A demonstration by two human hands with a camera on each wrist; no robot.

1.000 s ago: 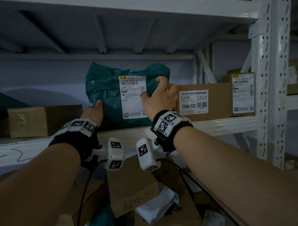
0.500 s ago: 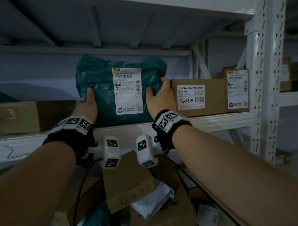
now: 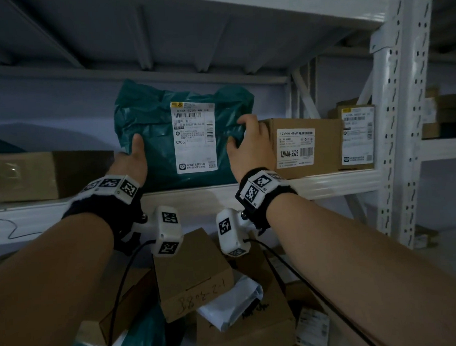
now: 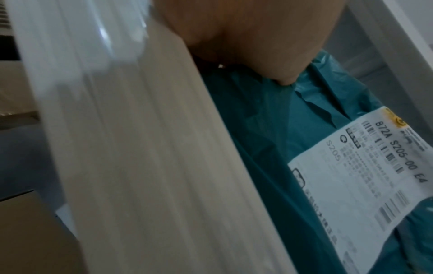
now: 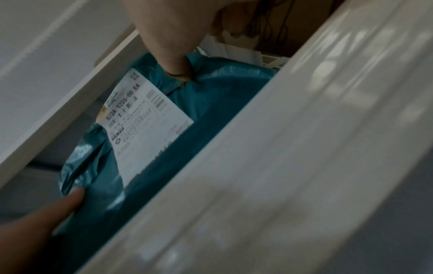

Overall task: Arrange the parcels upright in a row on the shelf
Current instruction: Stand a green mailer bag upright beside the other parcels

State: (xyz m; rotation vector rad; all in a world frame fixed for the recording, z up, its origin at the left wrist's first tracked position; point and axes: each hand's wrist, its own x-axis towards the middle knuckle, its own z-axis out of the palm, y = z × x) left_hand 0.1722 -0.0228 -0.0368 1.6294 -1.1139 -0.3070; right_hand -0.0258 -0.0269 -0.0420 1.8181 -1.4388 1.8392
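A teal plastic parcel [image 3: 152, 139] with a white label [image 3: 194, 136] stands upright on the white shelf [image 3: 326, 184], right against a brown box. My left hand [image 3: 132, 158] holds its left edge, thumb on the front and fingers hidden behind. My right hand [image 3: 243, 138] grips its right edge, fingers curled round the side and thumb on the front. The left wrist view shows my left hand [image 4: 257, 46] pressing into the teal parcel [image 4: 281, 129]. In the right wrist view my right hand [image 5: 168, 46] pinches the teal parcel [image 5: 211, 111] above the shelf's front edge [image 5: 304, 148].
Right of the parcel stand a labelled brown box [image 3: 304, 146] and a second box [image 3: 357, 135] by the perforated upright post [image 3: 399, 113]. Another brown box [image 3: 39, 176] lies at the left. The upper shelf [image 3: 189, 30] hangs close overhead. Below lies a pile of boxes [image 3: 194, 273] and bags.
My right hand slid down from the parcel's top right corner to its right edge. My left thumb moved up the left edge. The parcel now stands straighter.
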